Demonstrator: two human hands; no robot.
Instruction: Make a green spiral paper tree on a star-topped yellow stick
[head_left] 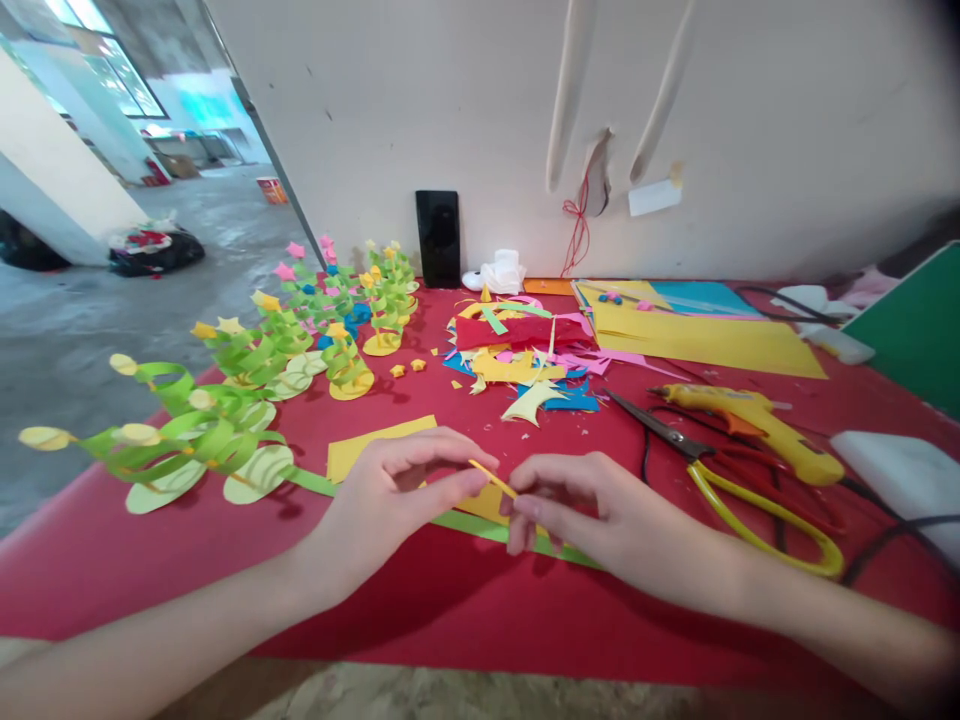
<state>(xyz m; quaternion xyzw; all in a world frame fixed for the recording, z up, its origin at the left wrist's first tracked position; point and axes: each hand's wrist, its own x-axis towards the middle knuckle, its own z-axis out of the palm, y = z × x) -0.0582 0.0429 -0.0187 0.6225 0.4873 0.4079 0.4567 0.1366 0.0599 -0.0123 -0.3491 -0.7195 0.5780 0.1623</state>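
A thin yellow paper strip (pixel 495 478) is stretched between my two hands over the red table. Thumb and fingers of my left hand (pixel 409 480) pinch its left end. At the other end, the fingers of my right hand (pixel 574 505) are closed on the strip, partly curled under it. Beneath both hands lie a yellow paper sheet (pixel 375 447) and a long green paper strip (pixel 472 526). To the left stand several curled green paper spirals (pixel 240 440) on round bases, tipped with yellow or pink pieces. Two small yellow paper stars (pixel 409 369) lie beyond my left hand.
Colourful paper scraps (pixel 525 360) are heaped mid-table. At right lie scissors (pixel 697 455) with yellow and red handles, a yellow glue gun (pixel 757 420) and dark cables. Yellow sheets (pixel 705 340) are stacked behind. A black phone (pixel 438 238) leans against the white panel (pixel 450 90).
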